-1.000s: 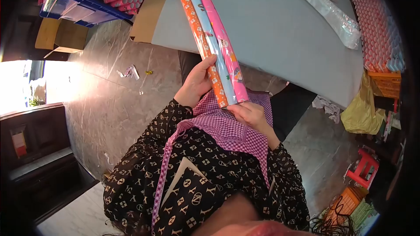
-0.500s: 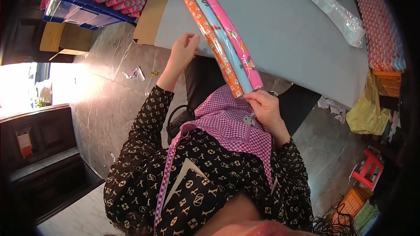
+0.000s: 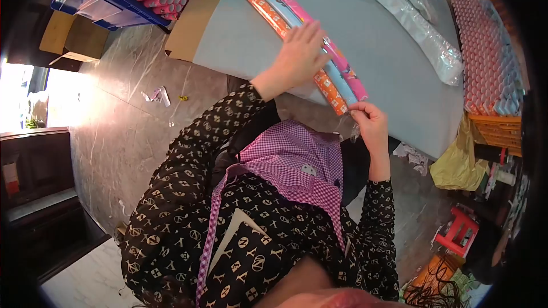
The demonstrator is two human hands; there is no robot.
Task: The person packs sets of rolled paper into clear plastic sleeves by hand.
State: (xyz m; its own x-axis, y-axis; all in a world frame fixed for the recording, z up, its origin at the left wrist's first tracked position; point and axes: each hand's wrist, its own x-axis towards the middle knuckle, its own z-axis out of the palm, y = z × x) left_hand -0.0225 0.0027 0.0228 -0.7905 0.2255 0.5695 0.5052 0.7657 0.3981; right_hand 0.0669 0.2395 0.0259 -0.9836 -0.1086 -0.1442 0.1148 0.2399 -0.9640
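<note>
We judge the wrapping-paper rolls point(image 3: 335, 77) light, slick and dentable, best cradled mid-length, where our left hand point(image 3: 298, 57) spreads loosely; our right hand point(image 3: 372, 128) seemingly pinches clear film point(image 3: 355, 132) near.

Strong daylight pours in from the window point(image 3: 25, 94) at the left edge, blown out to plain white there and throwing a pale glare across the nearby floor point(image 3: 123, 120), while the dark cabinet point(image 3: 37, 171) below it and the right-hand side sink into shadow. The counter point(image 3: 251, 37) is evenly and softly lit, with small bright glints on the clear plastic point(image 3: 425, 31) and the shiny rolls point(image 3: 274, 14). The wide lens bends straight edges into curves and leaves black, rounded corners, and small items along the right rim look soft and smeared.
</note>
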